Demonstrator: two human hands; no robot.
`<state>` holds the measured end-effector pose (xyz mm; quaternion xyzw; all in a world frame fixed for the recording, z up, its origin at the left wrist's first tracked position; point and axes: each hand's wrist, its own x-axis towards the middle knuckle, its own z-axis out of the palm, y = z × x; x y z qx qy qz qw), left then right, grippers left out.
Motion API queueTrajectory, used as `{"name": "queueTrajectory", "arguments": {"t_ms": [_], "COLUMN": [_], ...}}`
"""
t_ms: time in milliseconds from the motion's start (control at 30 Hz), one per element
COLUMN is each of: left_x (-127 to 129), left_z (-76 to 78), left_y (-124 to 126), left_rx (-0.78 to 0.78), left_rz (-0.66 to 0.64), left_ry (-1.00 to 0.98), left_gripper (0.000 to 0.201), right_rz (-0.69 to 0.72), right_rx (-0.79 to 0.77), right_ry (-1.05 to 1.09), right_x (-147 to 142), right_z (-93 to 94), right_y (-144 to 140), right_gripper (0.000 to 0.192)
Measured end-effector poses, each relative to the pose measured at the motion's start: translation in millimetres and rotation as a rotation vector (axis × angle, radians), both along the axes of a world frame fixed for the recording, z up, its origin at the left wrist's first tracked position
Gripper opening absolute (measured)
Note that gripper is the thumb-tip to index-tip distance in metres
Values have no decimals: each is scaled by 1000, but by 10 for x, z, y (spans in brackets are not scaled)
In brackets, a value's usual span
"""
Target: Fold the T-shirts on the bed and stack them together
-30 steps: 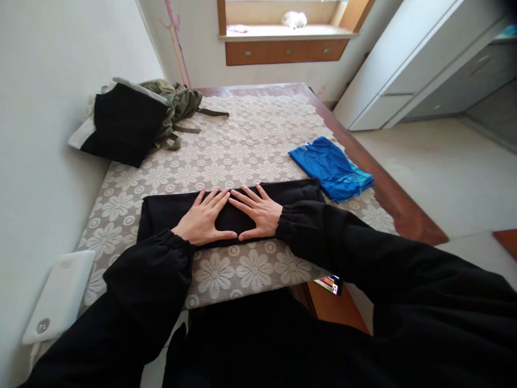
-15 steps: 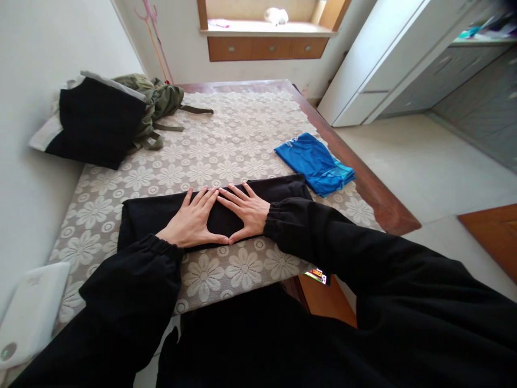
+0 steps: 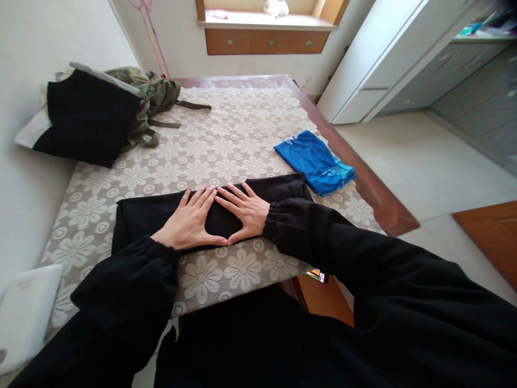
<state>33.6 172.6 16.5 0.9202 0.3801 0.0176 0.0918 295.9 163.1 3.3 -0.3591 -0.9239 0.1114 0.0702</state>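
View shifted; fingers (image 3: 208, 201) spread on seemingly folded black cloth (image 3: 147, 213).

- Blue folded cloth (image 3: 313, 161), on the counter's (image 3: 371, 186) right side
- Olive bag (image 3: 162, 97), at its far left
- White device (image 3: 28, 312), at its near left corner
- Wooden drawers (image 3: 258, 43), beyond its far edge

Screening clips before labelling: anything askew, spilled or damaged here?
No spill or damage visible. The one untidy spot is the far left of the tablecloth: a black-and-white garment heaped with an olive bag, straps trailing loose. The black cloth under the left hand and right hand looks neatly folded by comparison.
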Motion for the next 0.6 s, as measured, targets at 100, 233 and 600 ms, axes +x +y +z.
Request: {"name": "queueTrajectory", "arguments": {"t_ms": [100, 233, 600], "left_x": [11, 29, 6], "left_z": [16, 29, -9], "left_y": [-1, 12, 11], "left_rx": [-7, -23, -9], "left_rz": [0, 6, 0], "left_ry": [-10, -13, -20], "left_gripper": [145, 146, 144], "right_rz": [2, 9, 2], "right_rx": [9, 16, 27], "right_ry": [8, 4, 8], "right_x": [0, -8, 3], "right_z": [2, -1, -25], "right_y": [-3, -3, -9], "right_gripper": [126, 131, 128]}}
